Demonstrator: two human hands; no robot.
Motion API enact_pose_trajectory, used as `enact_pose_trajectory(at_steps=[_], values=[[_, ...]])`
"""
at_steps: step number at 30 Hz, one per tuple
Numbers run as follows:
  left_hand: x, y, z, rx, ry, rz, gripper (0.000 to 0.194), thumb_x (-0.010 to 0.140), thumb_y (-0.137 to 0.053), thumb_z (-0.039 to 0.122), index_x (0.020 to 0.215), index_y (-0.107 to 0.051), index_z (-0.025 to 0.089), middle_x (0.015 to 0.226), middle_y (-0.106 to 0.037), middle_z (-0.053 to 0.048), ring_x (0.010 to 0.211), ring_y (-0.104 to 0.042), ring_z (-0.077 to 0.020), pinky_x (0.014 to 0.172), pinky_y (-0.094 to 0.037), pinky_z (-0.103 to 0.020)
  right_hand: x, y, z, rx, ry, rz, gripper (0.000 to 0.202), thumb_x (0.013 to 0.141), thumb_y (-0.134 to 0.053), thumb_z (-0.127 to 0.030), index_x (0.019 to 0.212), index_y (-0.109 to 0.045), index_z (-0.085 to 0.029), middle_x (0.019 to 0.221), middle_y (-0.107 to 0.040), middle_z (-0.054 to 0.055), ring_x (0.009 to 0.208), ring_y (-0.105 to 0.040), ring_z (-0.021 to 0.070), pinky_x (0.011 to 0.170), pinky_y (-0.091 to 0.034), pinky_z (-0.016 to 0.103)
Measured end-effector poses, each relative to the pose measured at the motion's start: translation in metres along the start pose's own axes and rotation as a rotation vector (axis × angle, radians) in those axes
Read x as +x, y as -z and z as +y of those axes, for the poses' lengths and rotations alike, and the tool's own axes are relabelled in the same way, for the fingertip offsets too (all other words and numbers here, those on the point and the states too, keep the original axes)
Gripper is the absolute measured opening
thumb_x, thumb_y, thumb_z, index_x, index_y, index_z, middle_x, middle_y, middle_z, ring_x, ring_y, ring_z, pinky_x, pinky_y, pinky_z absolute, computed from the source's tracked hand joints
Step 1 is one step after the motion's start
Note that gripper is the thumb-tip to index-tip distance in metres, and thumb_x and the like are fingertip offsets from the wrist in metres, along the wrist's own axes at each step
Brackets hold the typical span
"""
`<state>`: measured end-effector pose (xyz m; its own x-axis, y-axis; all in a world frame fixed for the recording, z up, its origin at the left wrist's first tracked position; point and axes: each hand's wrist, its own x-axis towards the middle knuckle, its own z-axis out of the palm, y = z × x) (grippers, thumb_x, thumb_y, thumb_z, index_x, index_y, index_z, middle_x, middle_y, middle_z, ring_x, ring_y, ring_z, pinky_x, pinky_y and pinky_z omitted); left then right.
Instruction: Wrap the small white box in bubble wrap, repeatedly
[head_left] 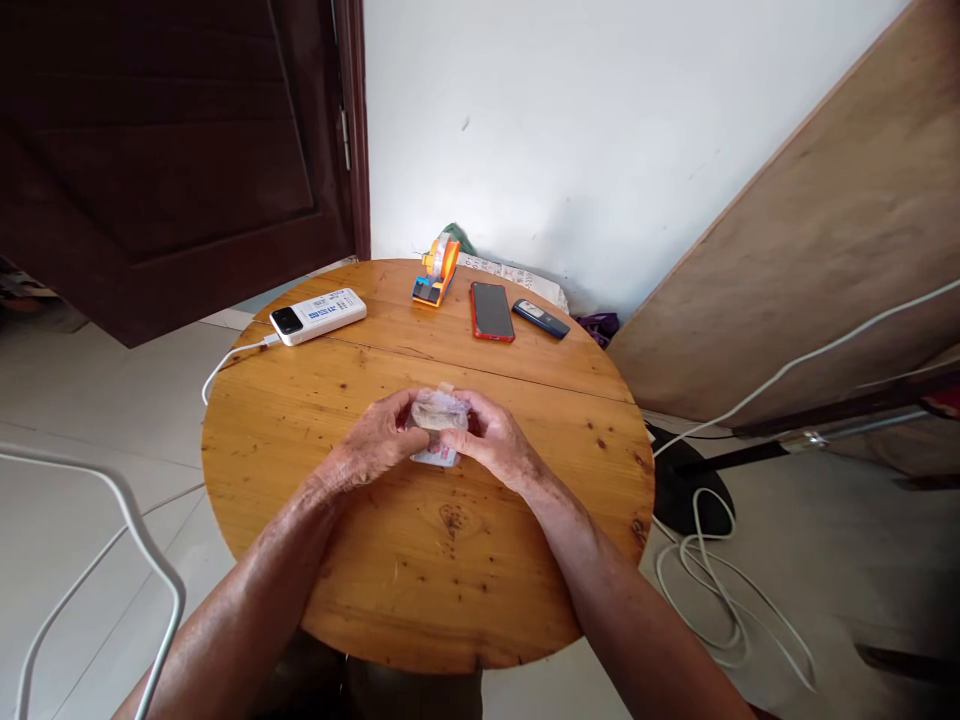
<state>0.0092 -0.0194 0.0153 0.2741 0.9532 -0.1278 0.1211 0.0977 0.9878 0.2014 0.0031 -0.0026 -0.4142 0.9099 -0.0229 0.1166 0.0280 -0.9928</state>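
A small clear plastic packet (439, 412) with pale and pinkish contents lies over the middle of the round wooden table (450, 560). My left hand (382, 437) grips its left side, fingers curled behind and thumb on the front. On the right side my right hand (495, 437) holds the same packet, its thumb pressed on the front face. The two thumbs almost meet near the packet's lower half. What exactly is inside the packet is too small to tell.
Toward the table's back are a white power bank (319, 316) with a cable, an orange tape dispenser (437, 270), a red-edged phone (492, 311) and a dark blue device (541, 318). A white wall stands behind; cables (705, 570) coil on the floor at right.
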Motion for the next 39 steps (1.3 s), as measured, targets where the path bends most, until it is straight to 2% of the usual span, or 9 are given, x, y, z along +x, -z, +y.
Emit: enact_pose_trajectory(at_steps=[5,10,20,27,32,36,39], values=[[0.002,-0.003,-0.002,-0.023,0.004,0.019,0.049,0.063,-0.064,0.027,0.110,-0.064,0.012,0.104,-0.072,-0.008,0.094,-0.066,-0.0240,0.087,-0.052,-0.038,0.006,-0.002,-0.005,-0.017,0.094,0.096,0.042,0.081,-0.065,-0.057,0.096,-0.070,-0.019,0.091,-0.071,0.004,0.083,-0.065,0.0203,0.076,-0.050,0.032],[0.003,-0.003,-0.002,-0.022,0.021,0.048,0.045,0.063,-0.063,0.031,0.105,-0.065,0.012,0.097,-0.072,-0.007,0.085,-0.066,-0.0213,0.082,-0.052,-0.036,0.010,-0.013,-0.008,-0.144,0.205,0.239,0.031,0.087,-0.062,-0.048,0.083,-0.070,-0.018,0.078,-0.067,0.002,0.070,-0.060,0.0158,0.064,-0.046,0.026],[0.004,0.000,-0.004,-0.009,0.000,0.075,0.045,0.069,-0.062,0.035,0.107,-0.067,0.012,0.095,-0.073,-0.006,0.083,-0.066,-0.0192,0.081,-0.052,-0.032,0.003,-0.019,-0.009,-0.295,0.368,0.308,0.015,0.090,-0.057,-0.026,0.086,-0.071,-0.021,0.092,-0.072,0.004,0.085,-0.067,0.0177,0.079,-0.053,0.028],[0.009,0.000,-0.011,0.080,-0.071,0.159,0.044,0.072,-0.061,0.043,0.103,-0.069,0.013,0.086,-0.070,-0.004,0.075,-0.062,-0.0167,0.070,-0.050,-0.027,0.001,-0.020,-0.004,-0.425,0.479,0.309,0.018,0.092,-0.052,-0.020,0.089,-0.070,-0.022,0.097,-0.072,0.004,0.092,-0.068,0.0179,0.086,-0.054,0.030],[0.013,-0.001,-0.013,0.208,-0.105,0.223,0.046,0.076,-0.058,0.045,0.107,-0.069,0.012,0.086,-0.070,-0.004,0.074,-0.060,-0.0159,0.067,-0.047,-0.025,0.002,-0.018,0.003,-0.599,0.547,0.373,0.024,0.094,-0.050,-0.019,0.097,-0.073,-0.023,0.111,-0.069,0.008,0.102,-0.068,0.0192,0.091,-0.054,0.032],[0.018,-0.002,-0.014,0.306,-0.169,0.223,0.032,0.083,-0.052,0.040,0.093,-0.072,0.017,0.081,-0.071,-0.002,0.073,-0.061,-0.0155,0.070,-0.047,-0.024,0.002,-0.017,0.006,-0.656,0.562,0.363,0.026,0.096,-0.050,-0.024,0.102,-0.075,-0.024,0.123,-0.065,0.010,0.104,-0.067,0.0213,0.091,-0.055,0.036],[0.021,-0.001,-0.015,0.351,-0.212,0.200,0.030,0.085,-0.049,0.038,0.088,-0.072,0.019,0.082,-0.072,-0.002,0.077,-0.063,-0.0165,0.074,-0.047,-0.024,0.001,-0.017,0.007,-0.680,0.536,0.342,0.027,0.095,-0.050,-0.025,0.105,-0.075,-0.027,0.125,-0.064,0.009,0.104,-0.066,0.0214,0.091,-0.056,0.038]])
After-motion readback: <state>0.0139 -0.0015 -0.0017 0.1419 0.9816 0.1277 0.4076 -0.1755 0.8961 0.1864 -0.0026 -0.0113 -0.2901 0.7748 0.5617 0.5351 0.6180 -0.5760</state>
